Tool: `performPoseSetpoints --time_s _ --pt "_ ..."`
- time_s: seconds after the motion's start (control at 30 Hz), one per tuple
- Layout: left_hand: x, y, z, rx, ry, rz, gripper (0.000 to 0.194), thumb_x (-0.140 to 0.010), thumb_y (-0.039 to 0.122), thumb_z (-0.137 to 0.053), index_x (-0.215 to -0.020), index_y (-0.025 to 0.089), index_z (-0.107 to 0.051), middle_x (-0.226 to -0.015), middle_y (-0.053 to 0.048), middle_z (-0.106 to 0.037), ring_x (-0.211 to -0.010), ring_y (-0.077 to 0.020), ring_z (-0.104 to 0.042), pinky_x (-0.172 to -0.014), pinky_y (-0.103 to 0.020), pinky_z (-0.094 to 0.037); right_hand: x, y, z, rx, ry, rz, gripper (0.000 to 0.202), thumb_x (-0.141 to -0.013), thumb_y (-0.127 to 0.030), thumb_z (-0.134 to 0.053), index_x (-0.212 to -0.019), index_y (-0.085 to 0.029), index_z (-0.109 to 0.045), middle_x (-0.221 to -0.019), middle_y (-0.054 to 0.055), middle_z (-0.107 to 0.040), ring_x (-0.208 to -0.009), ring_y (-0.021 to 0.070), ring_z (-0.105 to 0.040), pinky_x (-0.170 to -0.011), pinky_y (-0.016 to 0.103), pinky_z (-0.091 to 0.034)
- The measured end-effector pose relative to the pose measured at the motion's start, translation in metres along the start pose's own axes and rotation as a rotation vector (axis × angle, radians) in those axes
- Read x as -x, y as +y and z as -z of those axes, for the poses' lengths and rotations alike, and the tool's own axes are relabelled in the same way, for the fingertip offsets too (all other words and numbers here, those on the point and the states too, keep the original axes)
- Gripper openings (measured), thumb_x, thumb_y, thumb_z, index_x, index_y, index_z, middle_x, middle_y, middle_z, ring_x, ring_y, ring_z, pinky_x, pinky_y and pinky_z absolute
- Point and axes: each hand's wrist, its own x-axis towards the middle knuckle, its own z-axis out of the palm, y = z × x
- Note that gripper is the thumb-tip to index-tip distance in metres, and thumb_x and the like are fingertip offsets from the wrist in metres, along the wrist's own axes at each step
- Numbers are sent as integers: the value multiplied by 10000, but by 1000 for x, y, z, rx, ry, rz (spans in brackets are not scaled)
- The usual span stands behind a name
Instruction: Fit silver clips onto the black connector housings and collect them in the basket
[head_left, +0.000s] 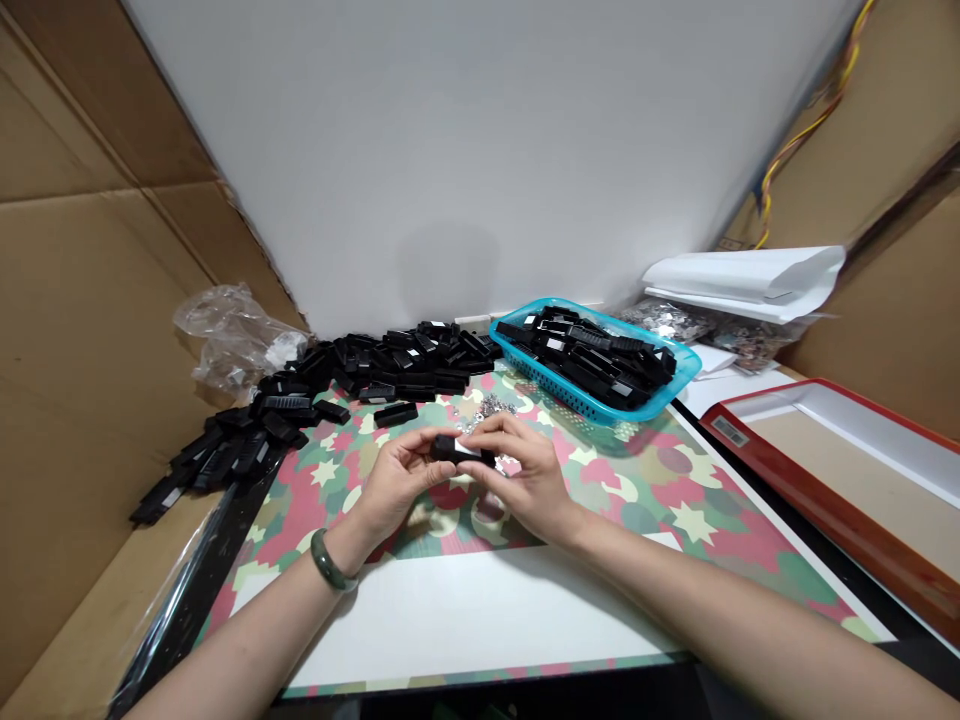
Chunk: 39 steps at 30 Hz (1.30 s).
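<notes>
Left hand [409,480] and right hand [529,475], fingers of both closed on one black plastic piece [444,449] held above the patterned mat [652,520]. A loose pinch could let the piece slip and scatter the small metal parts [491,408] just beyond (their exact shape is unclear). The blue basket [551,381] contains many similar black pieces, heaped near its rim; a knock could spill some. The red-edged box [847,470], right, shows a bare inner base.
</notes>
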Motion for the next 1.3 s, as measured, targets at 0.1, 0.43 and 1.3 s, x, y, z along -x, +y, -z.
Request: performPoseSetpoints --time_s 0.1,0.43,1.3 --pt "-2 6 6 -307 -96 -172 643 -729 189 -814 -1323 324 -607 -1357 -86 -621 -1153 -248 -633 -832 -311 -591 -7 3 2 -279 -40 -430 194 -761 -348 -775 -876 -194 -750 -866 52 -695 -676 151 -623 -605 284 -513" --pt "-10 1 25 -747 259 -456 275 -787 289 -767 -1051 212 -763 -1053 -90 -766 -960 -238 -713 -842 -359 -587 -28 30 28 101 73 -403 357 -765 -468 -697 -605 -164 -600 -605 16 -606 -553 125 -509 -533 247 -378" --pt "-20 -9 34 -624 389 -232 317 -714 330 -795 -987 173 -761 -939 -88 -777 -765 -209 -695 -674 -305 -540 -72 57 6 862 -366 -274 131 -705 -105 -777 -599 -159 -720 -704 111 -698 -739 241 -633 -690 321 -413"
